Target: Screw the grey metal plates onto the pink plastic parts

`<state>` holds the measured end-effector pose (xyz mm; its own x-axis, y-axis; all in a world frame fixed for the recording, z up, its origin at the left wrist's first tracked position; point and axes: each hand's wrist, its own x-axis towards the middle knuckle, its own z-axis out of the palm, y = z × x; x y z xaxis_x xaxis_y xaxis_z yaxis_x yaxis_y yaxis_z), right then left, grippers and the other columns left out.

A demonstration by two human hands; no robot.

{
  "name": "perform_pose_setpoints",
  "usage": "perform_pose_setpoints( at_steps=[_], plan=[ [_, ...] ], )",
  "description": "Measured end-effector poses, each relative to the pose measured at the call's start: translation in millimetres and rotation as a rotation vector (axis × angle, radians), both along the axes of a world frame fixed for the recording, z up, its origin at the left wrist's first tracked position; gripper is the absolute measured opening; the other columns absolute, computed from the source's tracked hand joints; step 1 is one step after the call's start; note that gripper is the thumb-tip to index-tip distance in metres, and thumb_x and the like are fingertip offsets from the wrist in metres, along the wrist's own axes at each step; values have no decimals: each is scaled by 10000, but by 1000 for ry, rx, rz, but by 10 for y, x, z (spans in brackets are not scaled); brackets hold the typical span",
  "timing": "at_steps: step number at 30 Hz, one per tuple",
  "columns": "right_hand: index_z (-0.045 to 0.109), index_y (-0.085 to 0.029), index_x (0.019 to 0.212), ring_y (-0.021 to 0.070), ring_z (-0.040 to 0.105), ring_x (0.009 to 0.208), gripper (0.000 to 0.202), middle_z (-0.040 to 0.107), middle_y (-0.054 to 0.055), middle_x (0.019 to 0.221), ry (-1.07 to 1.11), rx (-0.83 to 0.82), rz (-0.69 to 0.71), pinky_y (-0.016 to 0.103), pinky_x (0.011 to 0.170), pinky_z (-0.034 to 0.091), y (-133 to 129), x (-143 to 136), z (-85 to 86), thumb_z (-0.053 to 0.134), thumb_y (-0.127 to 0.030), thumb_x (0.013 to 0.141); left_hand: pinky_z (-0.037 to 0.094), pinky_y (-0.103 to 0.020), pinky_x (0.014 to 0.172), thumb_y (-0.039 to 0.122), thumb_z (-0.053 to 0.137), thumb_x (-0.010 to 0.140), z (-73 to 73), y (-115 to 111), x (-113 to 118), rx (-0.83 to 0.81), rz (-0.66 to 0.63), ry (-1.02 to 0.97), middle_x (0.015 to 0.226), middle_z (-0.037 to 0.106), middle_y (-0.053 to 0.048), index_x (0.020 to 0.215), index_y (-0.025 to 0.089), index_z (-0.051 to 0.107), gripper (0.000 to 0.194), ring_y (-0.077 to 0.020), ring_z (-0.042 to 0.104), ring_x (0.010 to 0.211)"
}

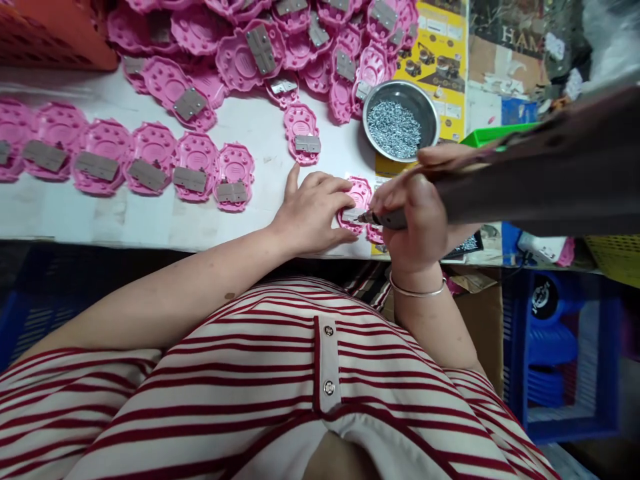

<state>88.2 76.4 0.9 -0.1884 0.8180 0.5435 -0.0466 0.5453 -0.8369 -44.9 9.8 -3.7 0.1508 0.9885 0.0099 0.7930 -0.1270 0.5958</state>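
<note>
"Pink plastic scalloped casing (361, 191): position?"

"Near edge of the white tabletop (250, 120), between the hands. Grey metal plate (351, 215) across its near end."

"Hands?"

"Left hand (311, 210): fingers and thumb curled onto the casing, holding it, covering part of its left side. Right hand (420, 210): closed round a long dark handheld driver (505, 193). Driver's body blurred, cut off at right. Cannot tell whether its tip touches the plate."

"Other half-seen items?"

"Pink plastic piece (374, 234) just beside the right hand, mostly hidden."

"Counts?"

"Left: one row of six matching plated casings (103, 141), leftmost cut off. One lone plated casing (300, 120) just beyond the left hand. Far heap of pink casings (240, 60): overlapping, cut off, uncountable. Far right: one round steel bowl (431, 123), silvery screws (393, 130) inside, too many to count."
</note>
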Motion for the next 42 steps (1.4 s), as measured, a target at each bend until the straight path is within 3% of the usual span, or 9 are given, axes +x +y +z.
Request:
perform_pose_setpoints(
  at_steps=[3, 6, 12, 16, 27, 33, 35, 38, 42],
  plan=[
    [584, -349, 1091, 66, 354, 391, 263, 422, -75, 584, 248, 212, -120, 249, 398, 354, -21, 202, 252, 583, -462, 853, 88, -705, 1205, 508, 771, 790, -28, -15, -13, 10, 7, -15, 1406, 610, -39, 1097, 302, 721, 374, -348, 443, 1347],
    [636, -290, 978, 47, 397, 407, 123, 391, -85, 563, 256, 285, -218, 210, 433, 381, 37, 480, 387, 603, -347, 875, 70, -703, 1206, 521, 773, 784, -63, -25, -23, 23, 5, -23, 1401, 617, -39, 1112, 308, 725, 394, -353, 454, 1343],
    [669, -221, 986, 39, 468, 425, 142, 450, -81, 572, 254, 342, -293, 181, 435, 394, 198, 857, 256, 638, -280, 861, 62, -711, 1202, 544, 776, 780, -90, -46, -28, 12, 13, -1, 1411, 612, -37, 1127, 300, 724, 427, -367, 453, 1351],
    [688, -243, 967, 49, 479, 428, 132, 431, -72, 569, 261, 328, -342, 197, 444, 388, 193, 846, 227, 604, -225, 868, 91, -708, 1197, 546, 787, 774, -92, -59, -29, 11, 20, 14, 1419, 606, -41, 1133, 300, 719, 440, -364, 463, 1346],
    [693, -213, 964, 50, 504, 434, 132, 476, -68, 544, 306, 262, -282, 190, 460, 398, 232, 815, 186, 605, -195, 867, 92, -710, 1191, 547, 790, 771, -99, -62, -34, 28, 18, 6, 1406, 615, -51, 1120, 285, 720, 442, -361, 477, 1329],
    [694, -231, 956, 6, 523, 440, 133, 654, -44, 925, 269, 306, -318, 190, 427, 395, 226, 809, 175, 616, -199, 854, 91, -718, 1191, 555, 769, 785, -120, -57, -37, 36, 8, -5, 1402, 616, -49, 1132, 282, 721, 443, -364, 475, 1329],
    [687, -237, 943, 22, 514, 435, 115, 653, -37, 850, 243, 294, -353, 208, 425, 401, 197, 802, 230, 614, -214, 857, 83, -716, 1195, 552, 767, 786, -120, -54, -34, 34, 9, -9, 1402, 616, -45, 1133, 288, 720, 439, -364, 467, 1339],
    [665, -259, 924, 50, 489, 434, 132, 515, -65, 609, 214, 249, -378, 222, 452, 417, 125, 763, 357, 553, -205, 879, 54, -712, 1204, 550, 769, 783, -115, -46, -31, 31, 12, -11, 1404, 615, -40, 1132, 293, 719, 436, -361, 451, 1356],
    [666, -264, 877, 37, 433, 412, 190, 441, -84, 531, 338, 260, -302, 191, 422, 370, -1, 567, 503, 493, -188, 855, 63, -707, 1206, 553, 781, 772, -99, -29, -25, 25, 6, -7, 1415, 606, -46, 1143, 279, 716, 466, -357, 446, 1357]
  ],
)
